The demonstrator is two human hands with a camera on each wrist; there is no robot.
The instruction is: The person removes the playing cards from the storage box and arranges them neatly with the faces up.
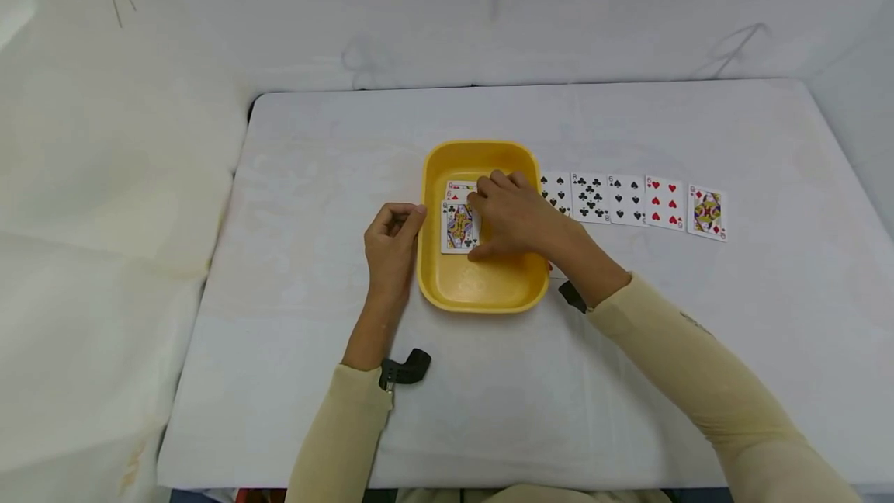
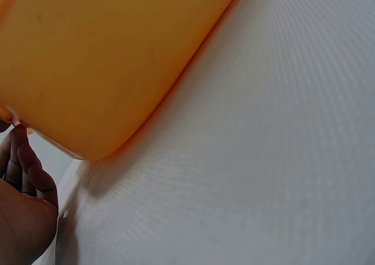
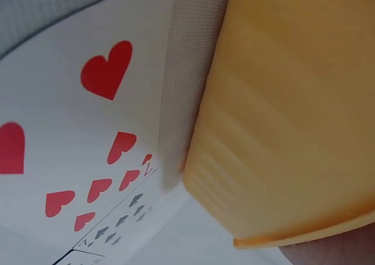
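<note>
Head view: a yellow tray (image 1: 482,292) sits near the middle of a white-covered bench (image 1: 293,177); inside it lie face-up playing cards, a queen of clubs (image 1: 459,228) overlapping a red-suited card (image 1: 457,191) behind it. The right hand (image 1: 513,216) reaches into the tray, fingers bent over the cards and touching them; whether it pinches a card cannot be told. The left hand (image 1: 391,243) rests on the bench against the tray's left rim, fingers curled with the tips at the rim; the left wrist view shows those fingers (image 2: 26,165) at the tray's outer wall (image 2: 105,60). To the right of the tray, a row of face-up cards (image 1: 632,204) lies on the bench: spades, clubs, spades, hearts, then a court card (image 1: 707,213) at the far end. The right wrist view shows the tray's outer wall (image 3: 293,112) just beside a hearts card (image 3: 88,159).
</note>
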